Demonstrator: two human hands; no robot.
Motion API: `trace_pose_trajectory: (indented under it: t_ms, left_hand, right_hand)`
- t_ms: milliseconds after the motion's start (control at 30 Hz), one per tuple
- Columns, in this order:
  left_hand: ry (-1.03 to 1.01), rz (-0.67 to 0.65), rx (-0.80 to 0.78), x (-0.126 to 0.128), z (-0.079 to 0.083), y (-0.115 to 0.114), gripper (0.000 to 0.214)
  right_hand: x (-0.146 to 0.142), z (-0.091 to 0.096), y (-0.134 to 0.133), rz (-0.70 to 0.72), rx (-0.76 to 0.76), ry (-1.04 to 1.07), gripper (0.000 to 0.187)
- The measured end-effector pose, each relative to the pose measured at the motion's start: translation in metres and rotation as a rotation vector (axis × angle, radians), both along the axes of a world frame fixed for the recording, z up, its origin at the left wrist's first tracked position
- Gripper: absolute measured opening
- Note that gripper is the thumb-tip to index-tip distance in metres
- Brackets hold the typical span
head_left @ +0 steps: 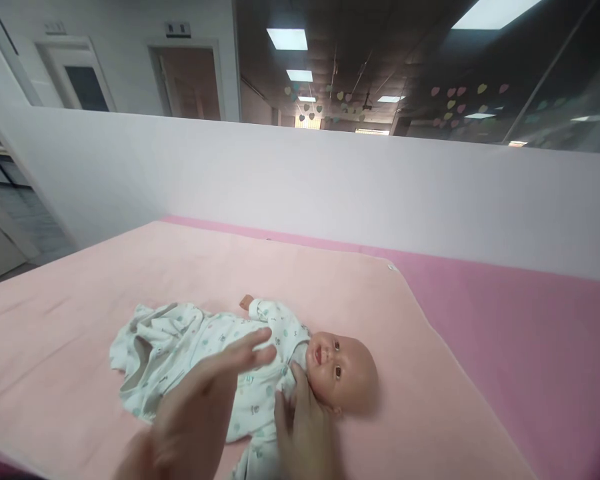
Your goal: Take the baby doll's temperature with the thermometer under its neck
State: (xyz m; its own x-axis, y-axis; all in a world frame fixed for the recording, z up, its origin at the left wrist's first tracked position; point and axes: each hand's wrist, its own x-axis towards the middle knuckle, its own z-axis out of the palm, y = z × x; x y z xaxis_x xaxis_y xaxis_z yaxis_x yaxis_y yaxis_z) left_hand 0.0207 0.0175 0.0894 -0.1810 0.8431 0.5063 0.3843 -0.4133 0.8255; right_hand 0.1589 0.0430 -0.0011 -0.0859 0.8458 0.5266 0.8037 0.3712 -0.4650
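Note:
A baby doll lies on its back across the pink sheet, its bald head to the right and its face up. It wears a white onesie with small green prints; the lower end spreads loose and rumpled at the left. One small doll hand pokes out of the far sleeve. My left hand is raised over the doll's middle, fingers stretched out, holding nothing. My right hand is at the near shoulder below the doll's chin, its fingertips closed on the onesie's cloth by the collar.
The pale pink sheet covers a padded surface, with a darker pink mat showing at the right and back. A white low wall runs behind it. Beyond are doors and a glass pane with heart stickers.

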Motion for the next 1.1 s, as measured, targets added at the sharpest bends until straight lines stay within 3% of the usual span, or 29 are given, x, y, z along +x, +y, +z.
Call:
trace_pose_trajectory:
  t_ms: [100,200,300,433,833,1100]
  left_hand:
    - [0.029,-0.144,0.045,-0.002,-0.007,0.021,0.039]
    - [0.240,-0.206,-0.103,0.003,-0.027,0.034,0.029]
    - [0.386,-0.247,-0.110,0.009,-0.043,0.038,0.027]
    - [0.484,-0.245,-0.054,0.009,-0.048,0.034,0.026]
    - [0.508,-0.131,0.105,0.004,-0.049,0.032,0.025]
    - [0.202,-0.161,-0.085,0.004,-0.054,0.036,0.020]
  right_hand:
    - [0.001,0.008,0.001,0.047,-0.019,0.013,0.040]
    - [0.002,0.009,0.003,0.074,-0.059,0.055,0.034]
    - [0.002,0.007,0.004,0.107,-0.075,0.158,0.032]
    - [0.001,0.008,0.003,0.132,-0.067,0.272,0.029]
    - [-0.011,0.018,0.006,0.133,-0.117,0.310,0.024]
    - [-0.017,0.012,0.011,0.123,-0.143,0.374,0.024]
